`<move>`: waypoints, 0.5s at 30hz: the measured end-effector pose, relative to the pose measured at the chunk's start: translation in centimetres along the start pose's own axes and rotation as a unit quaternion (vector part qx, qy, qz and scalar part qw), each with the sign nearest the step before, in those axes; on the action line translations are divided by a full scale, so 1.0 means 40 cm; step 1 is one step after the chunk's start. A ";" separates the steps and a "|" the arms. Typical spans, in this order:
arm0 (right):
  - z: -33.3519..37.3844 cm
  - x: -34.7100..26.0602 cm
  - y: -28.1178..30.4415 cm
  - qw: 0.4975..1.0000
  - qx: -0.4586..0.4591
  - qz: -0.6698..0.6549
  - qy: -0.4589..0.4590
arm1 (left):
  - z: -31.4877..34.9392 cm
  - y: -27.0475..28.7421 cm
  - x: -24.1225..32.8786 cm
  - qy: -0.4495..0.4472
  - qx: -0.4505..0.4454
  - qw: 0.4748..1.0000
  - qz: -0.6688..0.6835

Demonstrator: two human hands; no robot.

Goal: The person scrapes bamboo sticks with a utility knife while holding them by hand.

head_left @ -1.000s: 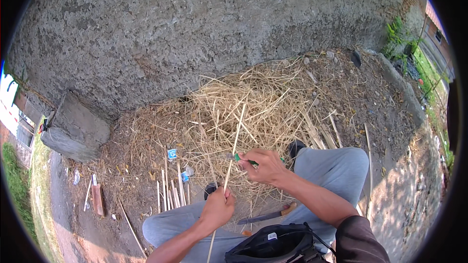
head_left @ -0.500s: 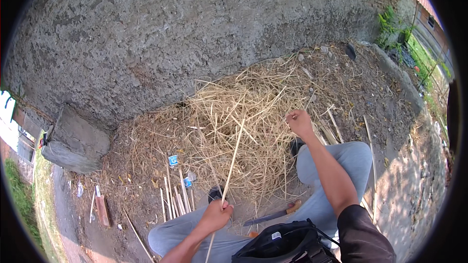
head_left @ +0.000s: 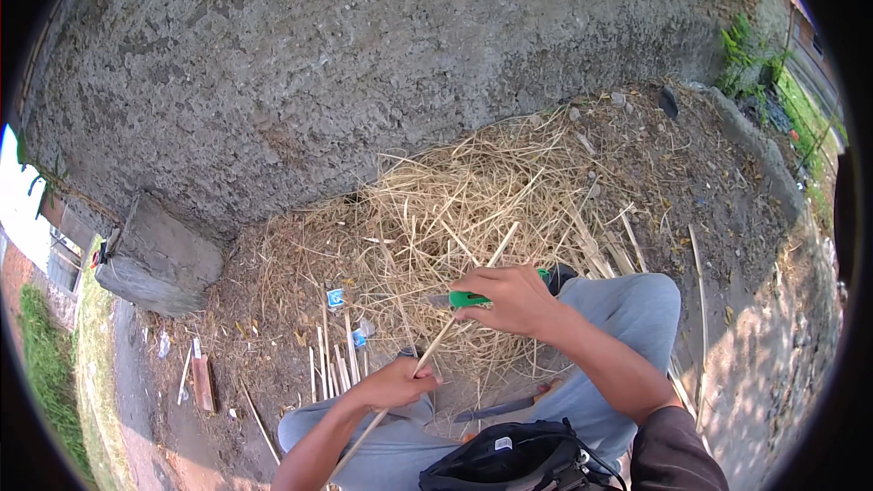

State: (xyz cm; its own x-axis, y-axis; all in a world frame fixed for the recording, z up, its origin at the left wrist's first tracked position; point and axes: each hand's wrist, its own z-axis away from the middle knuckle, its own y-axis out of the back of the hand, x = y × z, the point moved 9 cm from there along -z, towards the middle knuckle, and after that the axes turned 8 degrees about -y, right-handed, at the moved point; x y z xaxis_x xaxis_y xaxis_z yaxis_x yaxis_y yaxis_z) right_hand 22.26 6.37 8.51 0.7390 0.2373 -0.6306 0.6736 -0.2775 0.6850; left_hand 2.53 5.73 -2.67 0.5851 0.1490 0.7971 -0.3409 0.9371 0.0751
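My left hand (head_left: 397, 384) is closed around a long pale strip (head_left: 443, 335), apparently split bamboo, which slants from the lower left up toward the pile. In my right hand (head_left: 514, 300) I grip a green utility knife (head_left: 466, 298), its short blade (head_left: 439, 301) pointing left beside the strip's upper part. Whether the blade touches the strip, I cannot tell. Beyond my hands lies a heap of thin pale shavings (head_left: 473, 186). Below my right forearm a large knife (head_left: 496, 408) with a wooden handle rests on the ground.
A rough grey wall (head_left: 364, 55) rises behind the heap, with a concrete block (head_left: 168, 259) at its left. Several pale strips (head_left: 329, 359) lie left of my knees, near blue-and-white scraps (head_left: 336, 297). A black bag (head_left: 500, 459) sits at my lap.
My right hand has come left and down to the strip, and the green utility knife now shows in it. The strip has tilted further right; my left hand has shifted slightly left.
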 end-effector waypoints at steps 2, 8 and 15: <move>0.010 0.010 0.008 0.999 -0.001 0.026 0.028 | 0.015 0.003 0.086 -0.029 -0.027 0.999 -0.029; -0.017 -0.013 0.075 0.994 0.066 0.080 0.034 | 0.061 0.098 0.267 0.022 0.003 0.978 -0.207; -0.039 0.071 0.093 0.963 0.044 -0.124 -0.233 | 0.237 0.061 0.596 -0.229 0.507 0.517 -0.651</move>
State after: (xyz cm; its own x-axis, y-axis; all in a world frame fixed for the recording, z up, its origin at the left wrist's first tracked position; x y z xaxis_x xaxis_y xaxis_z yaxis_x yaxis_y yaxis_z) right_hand 26.89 7.49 9.83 0.4554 -0.1325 -0.8804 0.8103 -0.3480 0.4716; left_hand 8.66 8.56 22.19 0.6476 -0.7075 -0.2830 -0.2236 -0.5314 0.8170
